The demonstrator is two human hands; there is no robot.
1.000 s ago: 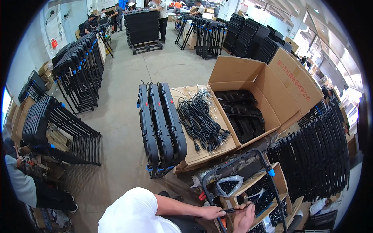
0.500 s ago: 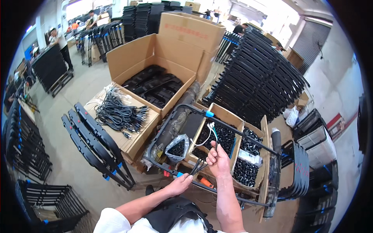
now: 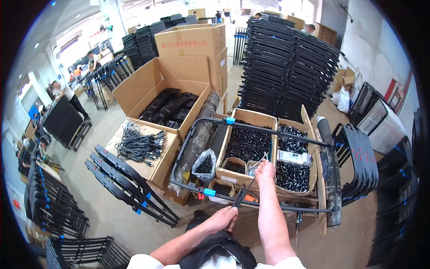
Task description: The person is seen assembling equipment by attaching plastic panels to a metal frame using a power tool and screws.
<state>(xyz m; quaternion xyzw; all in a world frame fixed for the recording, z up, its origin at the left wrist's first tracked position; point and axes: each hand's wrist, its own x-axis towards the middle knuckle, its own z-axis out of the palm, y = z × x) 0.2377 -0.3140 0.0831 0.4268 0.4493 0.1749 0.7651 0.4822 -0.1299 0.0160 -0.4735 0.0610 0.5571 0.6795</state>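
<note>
My left hand point(image 3: 225, 218) is closed round a folded bundle of black cable point(image 3: 240, 197) low in front of me. The cable runs up to my right hand point(image 3: 265, 171), whose fingers pinch it near its end. Pale thin wires point(image 3: 264, 157) stick out above those fingers. Both hands are over the near side of a black tubular frame point(image 3: 286, 133) with blue clips, which lies across cardboard boxes. Beneath my right hand is a box of small black parts point(image 3: 248, 141); an orange object point(image 3: 250, 198) shows partly beside the cable.
More black cables point(image 3: 139, 143) lie heaped on a carton at left, before an open cardboard box point(image 3: 161, 67) of black plastic parts. Curved black frames point(image 3: 130, 184) lean nearby. A tall stack of black frames point(image 3: 291, 67) stands behind. People work in the far left background.
My view has turned, so the surroundings shift in the picture. My right hand has slid outward along the cable, away from my left hand, and the wires stick out less above its fingers.
</note>
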